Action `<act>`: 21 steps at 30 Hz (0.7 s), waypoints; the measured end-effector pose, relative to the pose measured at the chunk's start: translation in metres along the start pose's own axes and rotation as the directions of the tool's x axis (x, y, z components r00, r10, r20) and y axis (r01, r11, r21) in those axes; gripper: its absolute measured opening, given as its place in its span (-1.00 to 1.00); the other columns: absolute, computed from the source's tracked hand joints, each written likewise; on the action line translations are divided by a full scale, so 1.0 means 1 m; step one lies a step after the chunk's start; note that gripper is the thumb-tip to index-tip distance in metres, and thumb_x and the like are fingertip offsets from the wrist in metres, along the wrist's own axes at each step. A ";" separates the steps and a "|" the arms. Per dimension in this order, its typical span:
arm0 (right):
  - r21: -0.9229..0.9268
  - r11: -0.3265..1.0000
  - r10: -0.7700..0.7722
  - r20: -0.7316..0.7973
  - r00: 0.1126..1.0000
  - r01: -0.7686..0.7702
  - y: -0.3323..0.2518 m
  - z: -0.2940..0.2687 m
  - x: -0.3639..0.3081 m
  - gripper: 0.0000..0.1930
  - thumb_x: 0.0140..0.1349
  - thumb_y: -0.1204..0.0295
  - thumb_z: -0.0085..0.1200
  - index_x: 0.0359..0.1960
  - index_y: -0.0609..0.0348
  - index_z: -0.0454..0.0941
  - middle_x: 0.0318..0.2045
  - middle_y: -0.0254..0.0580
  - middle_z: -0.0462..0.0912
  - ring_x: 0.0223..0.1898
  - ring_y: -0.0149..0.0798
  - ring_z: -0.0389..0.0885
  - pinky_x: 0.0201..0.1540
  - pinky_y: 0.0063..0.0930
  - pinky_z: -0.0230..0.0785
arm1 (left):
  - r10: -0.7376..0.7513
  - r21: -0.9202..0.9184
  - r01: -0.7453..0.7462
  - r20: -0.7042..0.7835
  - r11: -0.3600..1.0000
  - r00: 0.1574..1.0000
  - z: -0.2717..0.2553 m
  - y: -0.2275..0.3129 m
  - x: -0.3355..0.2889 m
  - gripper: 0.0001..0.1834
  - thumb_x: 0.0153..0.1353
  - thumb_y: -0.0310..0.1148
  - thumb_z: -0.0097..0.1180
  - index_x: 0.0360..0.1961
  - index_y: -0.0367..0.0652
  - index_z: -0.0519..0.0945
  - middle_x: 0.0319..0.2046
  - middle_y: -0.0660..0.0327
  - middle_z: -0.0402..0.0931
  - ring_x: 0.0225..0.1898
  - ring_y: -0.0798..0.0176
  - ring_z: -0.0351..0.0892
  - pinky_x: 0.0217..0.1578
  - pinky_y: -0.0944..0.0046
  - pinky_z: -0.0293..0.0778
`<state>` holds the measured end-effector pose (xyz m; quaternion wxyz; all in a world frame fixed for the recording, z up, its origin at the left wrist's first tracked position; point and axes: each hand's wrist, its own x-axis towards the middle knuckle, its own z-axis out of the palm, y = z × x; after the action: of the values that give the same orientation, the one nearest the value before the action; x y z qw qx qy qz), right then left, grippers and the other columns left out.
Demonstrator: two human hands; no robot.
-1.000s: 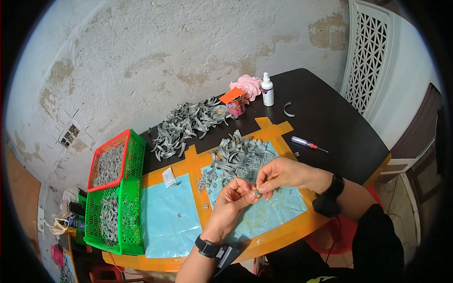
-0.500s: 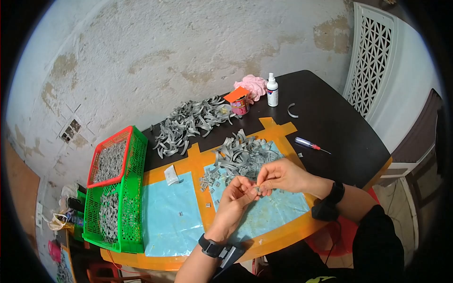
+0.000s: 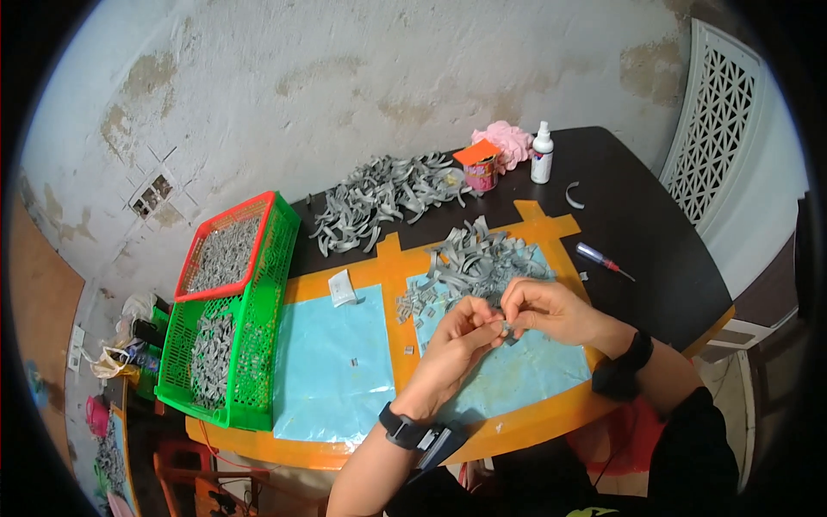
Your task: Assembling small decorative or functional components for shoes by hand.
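Observation:
Over the right blue sheet (image 3: 525,370), my left hand (image 3: 461,345) and my right hand (image 3: 556,314) meet fingertip to fingertip. Pinched between them is a small grey piece (image 3: 506,329), largely covered by the fingers, so its exact kind cannot be made out. Just beyond my hands lies a heap of curved grey strips (image 3: 478,258), with small square grey pieces (image 3: 415,303) loose along its left side. Each wrist wears a black strap.
Left stand a green basket (image 3: 250,392) and a red-rimmed basket (image 3: 269,226), both holding grey pieces. Farther back are more curved strips (image 3: 370,194), a tin (image 3: 482,175), pink cloth (image 3: 504,142) and a spray bottle (image 3: 542,155). A screwdriver (image 3: 603,258) lies at right.
The whole view has shifted, so the table appears farther right and slightly higher. Both hands stay together at the small grey piece, with the right fingers slightly changed in pose.

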<state>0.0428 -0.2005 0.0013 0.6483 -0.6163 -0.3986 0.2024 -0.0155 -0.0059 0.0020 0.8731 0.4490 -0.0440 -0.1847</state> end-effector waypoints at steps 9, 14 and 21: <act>0.221 0.970 0.104 0.002 0.995 -0.102 -0.009 0.000 -0.007 -0.95 0.33 0.51 -0.03 -0.28 0.22 0.40 -0.26 -0.28 0.44 -0.30 -0.41 0.51 -0.18 -0.52 0.41 | 0.041 0.231 -0.032 -0.034 0.973 0.999 0.009 0.010 -0.009 -0.85 0.25 -0.51 0.09 -0.15 -0.18 0.49 -0.27 0.27 0.51 -0.20 0.43 0.51 -0.11 0.44 0.41; 0.258 0.950 0.217 -0.136 0.967 -0.177 -0.010 -0.001 -0.008 -0.93 0.29 0.51 0.03 -0.26 0.22 0.44 -0.30 -0.33 0.47 -0.35 -0.45 0.49 -0.22 -0.57 0.39 | 0.074 0.347 -0.056 -0.040 0.936 0.996 0.013 0.012 -0.007 -0.76 0.15 -0.58 0.19 -0.13 -0.24 0.53 -0.31 0.25 0.58 -0.22 0.40 0.57 -0.10 0.42 0.47; 0.286 0.953 0.134 -0.108 0.985 -0.098 -0.007 0.006 -0.007 -0.90 0.31 0.44 0.04 -0.23 0.20 0.45 -0.32 -0.36 0.50 -0.32 -0.50 0.47 -0.24 -0.58 0.37 | 0.248 0.446 -0.201 -0.048 0.872 0.968 0.008 0.002 -0.002 -0.80 0.04 -0.65 0.28 -0.29 -0.28 0.58 -0.30 0.22 0.62 -0.27 0.41 0.60 -0.17 0.45 0.52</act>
<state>0.0325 -0.2027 0.0059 0.7396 -0.5528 -0.2871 0.2550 -0.0191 -0.0099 0.0081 0.7662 0.6346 -0.0909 -0.0440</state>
